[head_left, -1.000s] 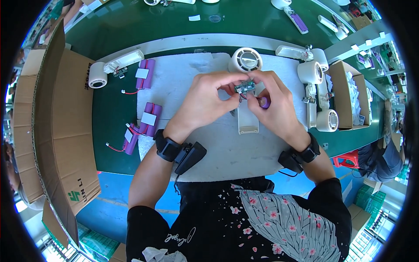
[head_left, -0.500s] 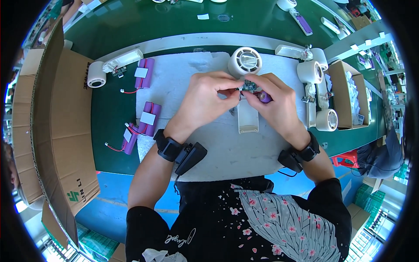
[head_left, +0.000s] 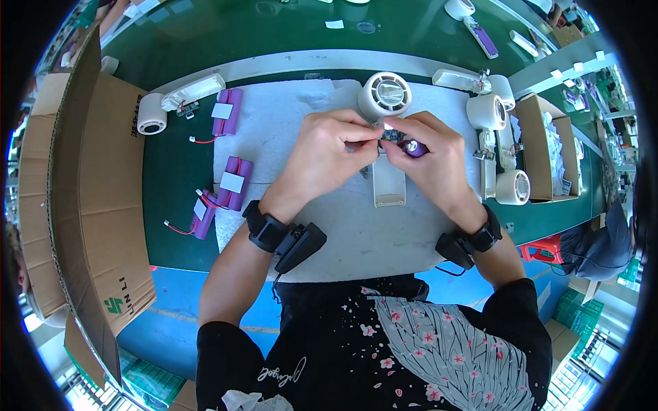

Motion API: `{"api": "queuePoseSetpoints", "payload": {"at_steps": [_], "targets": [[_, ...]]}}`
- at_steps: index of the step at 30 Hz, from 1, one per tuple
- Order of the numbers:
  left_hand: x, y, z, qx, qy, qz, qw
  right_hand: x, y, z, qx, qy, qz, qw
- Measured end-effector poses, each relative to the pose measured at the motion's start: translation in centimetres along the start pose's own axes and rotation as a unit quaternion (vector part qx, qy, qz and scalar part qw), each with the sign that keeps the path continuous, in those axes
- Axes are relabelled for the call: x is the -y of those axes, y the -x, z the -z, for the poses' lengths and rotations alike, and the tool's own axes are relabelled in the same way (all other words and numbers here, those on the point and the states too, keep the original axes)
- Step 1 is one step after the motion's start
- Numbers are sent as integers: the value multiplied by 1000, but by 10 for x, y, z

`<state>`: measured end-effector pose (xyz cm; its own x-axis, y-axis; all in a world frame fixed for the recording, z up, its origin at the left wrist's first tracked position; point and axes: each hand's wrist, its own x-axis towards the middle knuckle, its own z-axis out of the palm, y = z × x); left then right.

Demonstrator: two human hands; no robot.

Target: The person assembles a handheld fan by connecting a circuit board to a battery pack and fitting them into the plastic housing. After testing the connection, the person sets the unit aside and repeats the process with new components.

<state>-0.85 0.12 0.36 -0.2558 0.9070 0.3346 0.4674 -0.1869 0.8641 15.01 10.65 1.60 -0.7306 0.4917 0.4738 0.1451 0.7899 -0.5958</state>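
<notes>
A white handheld fan lies in front of me, its round head (head_left: 385,96) away from me and its open handle shell (head_left: 389,186) pointing back at me. Above the shell, my right hand (head_left: 437,152) is closed around a small green circuit board (head_left: 392,135) and a purple battery (head_left: 415,148), whose end shows between the fingers. My left hand (head_left: 332,145) pinches at the left edge of the board. Its fingertips nearly meet those of the right, and they hide whatever small part is between them.
Purple battery packs (head_left: 233,183) with red wires lie at the left of the grey mat (head_left: 322,233). A tall cardboard box (head_left: 113,198) stands far left. Several white fans (head_left: 486,113) and a small open carton (head_left: 538,154) are on the right. Behind runs a pale rail (head_left: 274,65).
The board has tilted slightly and shows less of its green face. My left fingertips have shifted a little at its edge. Both hands stay in nearly the same place.
</notes>
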Motion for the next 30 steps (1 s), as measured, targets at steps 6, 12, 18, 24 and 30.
{"api": "queuePoseSetpoints", "payload": {"at_steps": [6, 12, 18, 24, 30], "targets": [[2, 0, 3, 31, 53, 37, 997, 13, 1, 10, 40, -13, -61, 997], [0, 0, 5, 95, 111, 113, 983, 10, 6, 10, 68, -8, -80, 994], [-4, -3, 5, 134, 160, 178, 962, 8, 8, 8, 52, 24, -57, 997], [1, -1, 0, 97, 183, 158, 966, 7, 7, 8, 29, 22, -52, 998], [6, 0, -2, 81, 195, 153, 965, 9, 7, 7, 33, 32, -49, 998]]}}
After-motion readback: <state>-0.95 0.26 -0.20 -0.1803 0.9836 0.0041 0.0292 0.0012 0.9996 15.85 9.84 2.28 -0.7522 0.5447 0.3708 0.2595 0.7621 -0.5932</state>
